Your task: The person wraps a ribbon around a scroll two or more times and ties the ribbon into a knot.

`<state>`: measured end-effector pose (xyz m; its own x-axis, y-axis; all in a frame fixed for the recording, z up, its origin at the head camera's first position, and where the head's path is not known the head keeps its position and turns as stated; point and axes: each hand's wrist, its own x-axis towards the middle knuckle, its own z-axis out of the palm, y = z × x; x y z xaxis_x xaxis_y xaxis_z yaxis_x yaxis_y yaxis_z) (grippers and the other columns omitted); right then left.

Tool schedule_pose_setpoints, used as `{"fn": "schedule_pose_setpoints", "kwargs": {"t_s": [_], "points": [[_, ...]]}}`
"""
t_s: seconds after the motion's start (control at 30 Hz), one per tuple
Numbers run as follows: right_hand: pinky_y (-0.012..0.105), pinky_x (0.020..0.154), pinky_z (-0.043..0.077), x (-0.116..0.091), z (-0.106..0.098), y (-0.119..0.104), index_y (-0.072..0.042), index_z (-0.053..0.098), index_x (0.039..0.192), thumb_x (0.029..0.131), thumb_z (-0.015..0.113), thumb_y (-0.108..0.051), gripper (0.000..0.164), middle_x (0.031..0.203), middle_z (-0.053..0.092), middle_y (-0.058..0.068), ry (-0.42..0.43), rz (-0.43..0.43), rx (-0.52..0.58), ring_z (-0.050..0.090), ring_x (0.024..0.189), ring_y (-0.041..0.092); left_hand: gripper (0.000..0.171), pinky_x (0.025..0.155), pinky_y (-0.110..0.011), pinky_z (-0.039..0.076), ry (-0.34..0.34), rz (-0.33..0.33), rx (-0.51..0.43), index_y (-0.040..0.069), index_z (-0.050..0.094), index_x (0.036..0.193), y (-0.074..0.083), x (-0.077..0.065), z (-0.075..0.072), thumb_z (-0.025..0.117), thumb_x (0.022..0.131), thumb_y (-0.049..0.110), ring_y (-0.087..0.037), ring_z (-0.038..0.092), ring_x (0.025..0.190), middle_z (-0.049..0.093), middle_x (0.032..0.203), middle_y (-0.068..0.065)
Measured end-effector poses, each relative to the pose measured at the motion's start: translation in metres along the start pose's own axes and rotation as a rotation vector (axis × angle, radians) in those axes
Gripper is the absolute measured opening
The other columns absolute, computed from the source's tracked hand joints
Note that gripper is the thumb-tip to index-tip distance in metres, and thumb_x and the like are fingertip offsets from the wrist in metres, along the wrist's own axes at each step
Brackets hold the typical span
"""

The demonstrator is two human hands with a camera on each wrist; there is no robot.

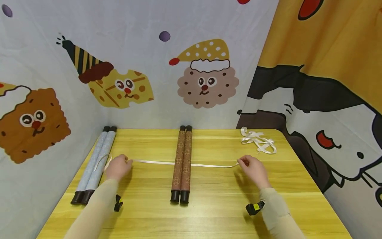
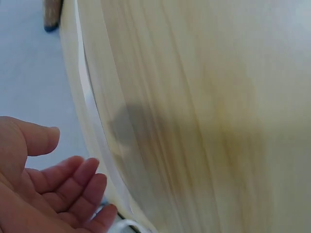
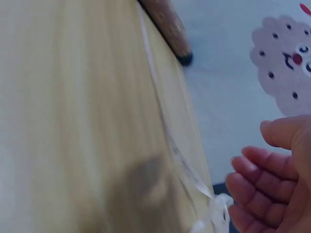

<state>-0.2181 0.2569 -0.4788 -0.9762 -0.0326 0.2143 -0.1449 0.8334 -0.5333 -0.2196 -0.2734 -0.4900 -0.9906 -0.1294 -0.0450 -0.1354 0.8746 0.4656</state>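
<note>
A brown patterned scroll, wound on two rollers with dark end caps, lies on the table. A narrow white ribbon runs crosswise beneath it, its middle hidden by the rollers. My left hand hovers at the ribbon's left part, beside the blue scroll. In the left wrist view its thumb stands apart from loosely bent fingers, with the ribbon alongside. By the ribbon's right end is my right hand. The right wrist view shows that thumb also apart from the relaxed fingers, nothing between them.
At the table's left lies a light blue scroll with dark caps, a thin ribbon loop over it. A loose heap of white ribbon sits at the back right. Printed cloth hangs behind the wooden table.
</note>
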Motion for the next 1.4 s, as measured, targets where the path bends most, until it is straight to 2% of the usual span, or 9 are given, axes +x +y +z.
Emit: {"fn": "schedule_pose_setpoints", "kwargs": {"t_s": [0.2,0.33,0.43,0.47,0.6,0.73,0.87,1.1,1.4], "points": [[0.045,0.073,0.051,-0.015,0.016,-0.011,-0.006,0.071,0.099,0.095,0.066,-0.027,0.022,0.085,0.068,0.004,-0.073,0.048,-0.015,0.062,0.078,0.022,0.042,0.078,-0.055,0.051,-0.034,0.011,-0.034,-0.014,0.059,0.114,0.014,-0.007,0.012,0.054,0.099,0.025,-0.043,0.063,0.090,0.064,0.107,-0.030],[0.045,0.073,0.052,-0.022,0.024,-0.015,-0.003,0.070,0.100,0.094,0.067,-0.029,0.027,0.087,0.069,0.005,-0.112,0.084,-0.014,0.064,0.078,0.023,0.037,0.057,-0.042,0.046,-0.036,-0.006,-0.033,-0.003,0.056,0.077,0.020,-0.008,0.021,0.056,0.097,0.028,-0.027,0.052,0.061,0.056,0.069,-0.016],[0.047,0.075,0.052,-0.026,0.028,-0.016,0.000,0.068,0.100,0.093,0.068,-0.029,0.029,0.087,0.069,0.008,-0.131,0.094,-0.009,0.064,0.078,0.024,0.042,0.049,-0.035,0.032,-0.045,-0.037,-0.034,0.010,0.043,0.062,0.024,-0.008,0.027,0.056,0.096,0.031,-0.020,0.036,0.053,0.039,0.059,-0.004],[0.047,0.075,0.052,-0.027,0.029,-0.016,0.001,0.067,0.100,0.093,0.068,-0.028,0.030,0.088,0.069,0.009,-0.135,0.099,-0.010,0.064,0.078,0.025,0.042,0.049,-0.035,0.033,-0.046,-0.044,-0.032,0.010,0.043,0.062,0.026,-0.009,0.028,0.057,0.095,0.032,-0.021,0.037,0.053,0.040,0.059,-0.004],[0.048,0.076,0.052,-0.027,0.031,-0.015,0.003,0.066,0.100,0.093,0.067,-0.028,0.032,0.088,0.068,0.011,-0.151,0.131,-0.013,0.064,0.078,0.025,0.041,0.054,-0.041,0.044,-0.068,-0.085,-0.026,0.004,0.052,0.069,0.036,-0.009,0.029,0.056,0.095,0.035,-0.027,0.050,0.061,0.054,0.069,-0.012],[0.049,0.077,0.052,-0.023,0.032,-0.014,0.007,0.064,0.103,0.093,0.066,-0.029,0.037,0.093,0.068,0.017,-0.185,0.169,-0.033,0.064,0.082,0.030,0.044,0.065,-0.054,0.052,-0.082,-0.135,-0.007,-0.005,0.061,0.083,0.046,-0.009,0.024,0.054,0.095,0.037,-0.039,0.061,0.080,0.063,0.090,-0.026],[0.048,0.074,0.051,-0.018,0.033,-0.012,0.009,0.064,0.100,0.093,0.066,-0.030,0.039,0.090,0.067,0.018,-0.212,0.200,-0.058,0.063,0.079,0.030,0.049,0.073,-0.059,0.051,-0.102,-0.181,-0.007,-0.009,0.066,0.098,0.050,-0.006,0.024,0.050,0.096,0.037,-0.048,0.059,0.094,0.061,0.107,-0.034],[0.031,0.048,0.031,-0.004,0.038,-0.011,-0.009,0.049,0.057,0.094,0.062,-0.034,0.046,0.051,0.039,-0.001,-0.235,0.224,-0.070,0.035,0.047,0.016,0.048,0.080,-0.062,0.048,-0.125,-0.241,-0.032,-0.006,0.066,0.098,0.052,0.005,0.030,0.049,0.096,0.039,-0.052,0.055,0.102,0.059,0.112,-0.034],[0.033,0.050,0.036,0.009,0.045,-0.015,-0.013,0.044,0.054,0.097,0.057,-0.044,0.054,0.053,0.040,0.001,-0.288,0.273,-0.120,0.040,0.049,0.019,0.051,0.088,-0.066,0.043,-0.128,-0.293,-0.015,-0.006,0.067,0.109,0.058,0.014,0.037,0.050,0.097,0.041,-0.056,0.048,0.113,0.054,0.122,-0.038]]}}
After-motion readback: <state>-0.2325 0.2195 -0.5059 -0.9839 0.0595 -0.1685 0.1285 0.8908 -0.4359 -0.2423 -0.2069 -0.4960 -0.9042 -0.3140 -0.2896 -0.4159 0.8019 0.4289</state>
